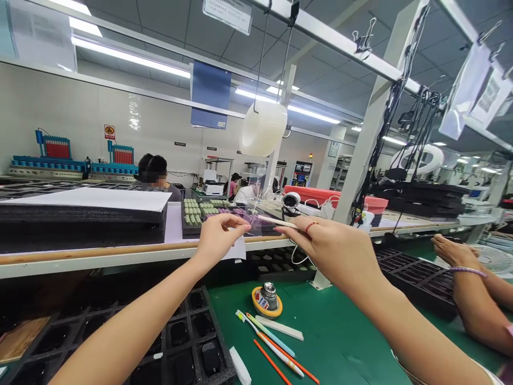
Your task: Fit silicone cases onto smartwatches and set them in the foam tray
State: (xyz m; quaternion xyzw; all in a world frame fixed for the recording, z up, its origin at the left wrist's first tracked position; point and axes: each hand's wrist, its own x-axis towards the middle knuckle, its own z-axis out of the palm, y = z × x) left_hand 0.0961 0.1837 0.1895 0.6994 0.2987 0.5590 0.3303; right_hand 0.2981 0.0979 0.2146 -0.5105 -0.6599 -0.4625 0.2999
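My left hand (pixel 219 236) is raised above the bench with thumb and forefinger pinched together; whatever lies between the fingertips is too small to make out. Close by on the right, my right hand (pixel 340 248) grips a thin pale stick (pixel 278 221), its tip pointing left toward the left fingertips. Below both hands, toothbrushes (pixel 271 343) and thin orange sticks (pixel 272 362) lie on the green mat (pixel 340 326). A pale flat strip (pixel 280 328) rests beside them. Behind these, a small metal-topped bottle (pixel 267 292) stands inside a yellow ring (pixel 256 306).
A black compartment tray (pixel 216 334) with dark pieces fills the lower left. Ahead runs a shelf (pixel 120 258) bearing foam trays (pixel 84 219) and green pieces (pixel 193 211). A white lamp (pixel 262 128) hangs above. At right, another person's hands (pixel 457 254) work near a dark tray (pixel 417 278).
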